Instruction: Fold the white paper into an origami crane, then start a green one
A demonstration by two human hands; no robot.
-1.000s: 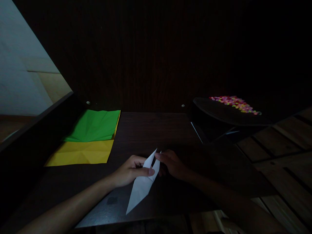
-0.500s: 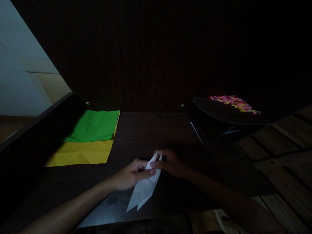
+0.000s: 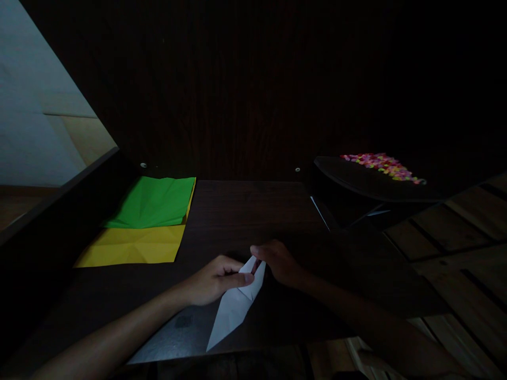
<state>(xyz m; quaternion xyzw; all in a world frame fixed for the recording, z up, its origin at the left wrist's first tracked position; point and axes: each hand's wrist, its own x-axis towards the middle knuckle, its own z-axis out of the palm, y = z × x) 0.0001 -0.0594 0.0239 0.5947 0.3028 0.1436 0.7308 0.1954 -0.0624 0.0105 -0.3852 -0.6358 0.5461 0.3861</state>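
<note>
A white folded paper (image 3: pixel 233 312), pointed at its near end, is held between my hands above the dark table near its front edge. My left hand (image 3: pixel 217 279) grips it from the left, with the thumb lying flat across its upper part. At the far tip, my right hand (image 3: pixel 277 262) pinches the paper with thumb and fingers; part of those fingers is hidden behind the paper. The fold opens slightly near the right fingertips.
Creased green paper (image 3: pixel 152 203) lies over yellow paper (image 3: pixel 130 245) at the left of the dark table (image 3: pixel 245 206). On the right, a dark curved shelf (image 3: pixel 348 177) bears small pink and yellow pieces (image 3: pixel 386 166). A dark panel (image 3: pixel 222 95) rises behind.
My right thumb has moved from the paper's front face up to its far tip. The paper has turned slightly, and its two near points now show as one. My left hand keeps its grip.
</note>
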